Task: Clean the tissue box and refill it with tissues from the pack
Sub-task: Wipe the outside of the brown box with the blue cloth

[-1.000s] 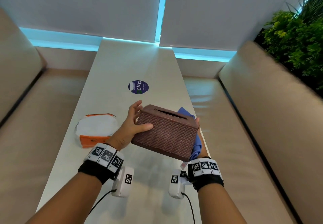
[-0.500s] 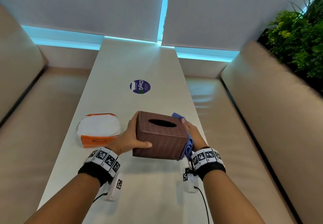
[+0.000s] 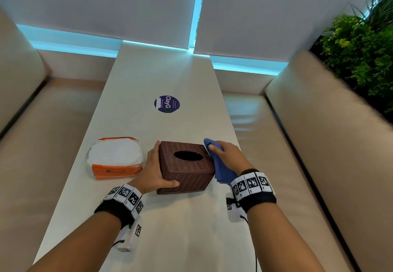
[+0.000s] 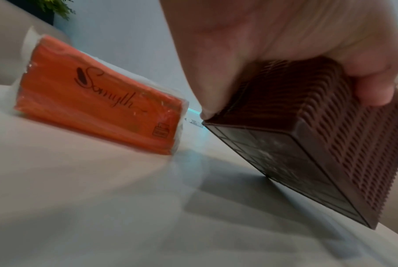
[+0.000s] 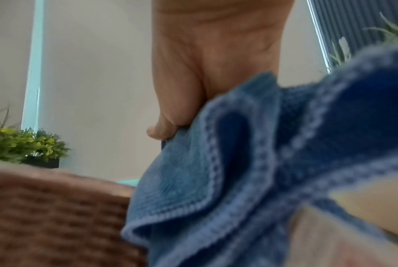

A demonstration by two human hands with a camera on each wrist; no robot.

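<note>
A brown woven tissue box [image 3: 189, 174] with an oval top opening is held upright low over the table. The left wrist view shows its underside [image 4: 284, 162] tipped up, with a shadow beneath. My left hand [image 3: 154, 170] grips the box's left side, thumb across the near face. My right hand [image 3: 228, 158] holds a blue cloth [image 3: 222, 171] against the box's right side; the right wrist view shows the cloth [image 5: 239, 162] bunched in the fingers beside the box [image 5: 56, 207]. The orange tissue pack [image 3: 116, 160], white tissues showing on top, lies left of the box, also seen as the pack [image 4: 97, 101].
The long pale table [image 3: 161, 76] runs away from me between two beige benches [image 3: 287, 165]. A round purple sticker [image 3: 167, 104] sits on the table beyond the box. Green plants [image 3: 361, 55] stand at the far right. Window blinds close the far end.
The box went from tilted in the air to upright and came down close to the table. Both hands followed it down, and the cloth stayed at its right side.
</note>
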